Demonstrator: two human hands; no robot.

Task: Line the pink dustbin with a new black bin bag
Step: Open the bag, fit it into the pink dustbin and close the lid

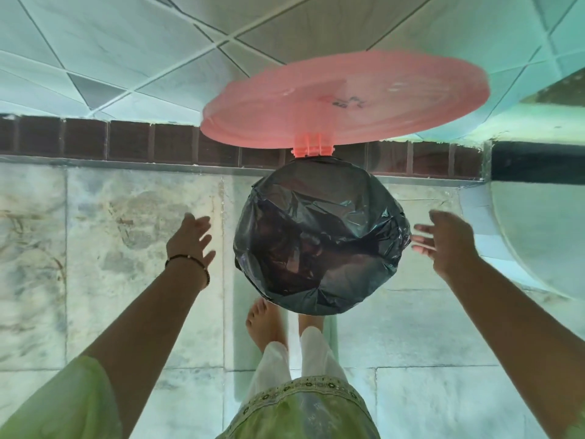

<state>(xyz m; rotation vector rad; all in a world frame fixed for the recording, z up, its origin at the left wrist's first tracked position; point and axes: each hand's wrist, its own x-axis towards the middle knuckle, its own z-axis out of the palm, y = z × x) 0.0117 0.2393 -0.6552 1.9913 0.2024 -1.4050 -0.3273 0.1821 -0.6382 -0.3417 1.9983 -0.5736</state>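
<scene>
- Standing on the marble floor (110, 217), the pink dustbin is hidden under the black bin bag (319, 236), which is stretched over its rim and sags crumpled into the mouth.
- The pink lid (345, 96) stands raised on its hinge (311, 147) at the bin's far side, blurred, against the tiled wall (110, 58).
- Left hand (190, 239): arm extended, palm facing the bin, fingers straight and spread apart, holding nothing; it is near the bag's left side and not touching it. A dark beaded bracelet (190, 261) sits at the wrist.
- Right hand (446, 245): arm extended, fingers straight and slightly apart, holding nothing; the fingertips are just beside the bag's right edge, and contact cannot be told through the blur.
- Two bare feet (262, 321) stand at the bin's near edge, the right one partly under it.
- Bare floor lies on both sides of the bin; a dark brick skirting (126, 141) bounds the far edge and a pale curved surface (538, 242) the right.
</scene>
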